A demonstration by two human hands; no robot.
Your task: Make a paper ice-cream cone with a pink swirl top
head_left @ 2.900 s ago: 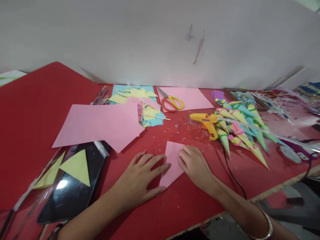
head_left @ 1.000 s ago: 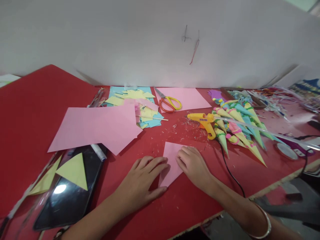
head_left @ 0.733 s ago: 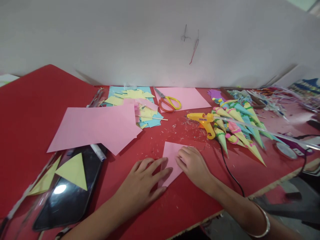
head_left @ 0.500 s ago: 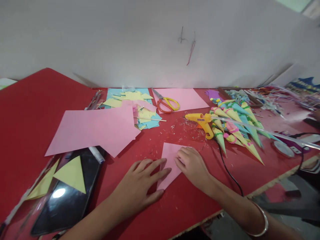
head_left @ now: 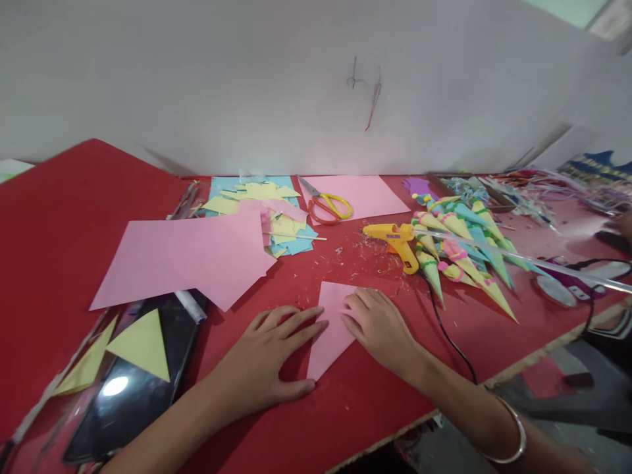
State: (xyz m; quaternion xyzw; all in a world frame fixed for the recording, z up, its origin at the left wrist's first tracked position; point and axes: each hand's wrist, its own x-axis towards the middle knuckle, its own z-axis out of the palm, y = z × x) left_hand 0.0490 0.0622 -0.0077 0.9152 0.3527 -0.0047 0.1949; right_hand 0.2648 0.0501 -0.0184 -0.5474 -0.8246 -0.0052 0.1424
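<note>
A pink paper piece [head_left: 330, 339] with a pointed lower end lies on the red table in front of me. My left hand [head_left: 269, 352] is spread flat, its fingertips touching the paper's left edge and its thumb beside the lower point. Over the paper's upper right part rests my right hand [head_left: 378, 326], its fingers bent and close together, covering that corner. Whether those fingers pinch the paper is hidden. Behind the hands, a yellow glue gun [head_left: 401, 243] lies on its side with a long clear stick in it.
Scissors [head_left: 330, 205], paper scraps [head_left: 289, 227] and a large pink sheet [head_left: 192, 253] lie behind and left. Several decorated paper cones [head_left: 469, 243] are at the right. A black phone [head_left: 133, 388] carries a yellow triangle [head_left: 143, 345]. A cord [head_left: 447, 329] crosses the right side.
My left hand has slid slightly left, with its thumb moving off the paper's lower end. The right hand stays over the upper right corner. The view has shifted a little.
</note>
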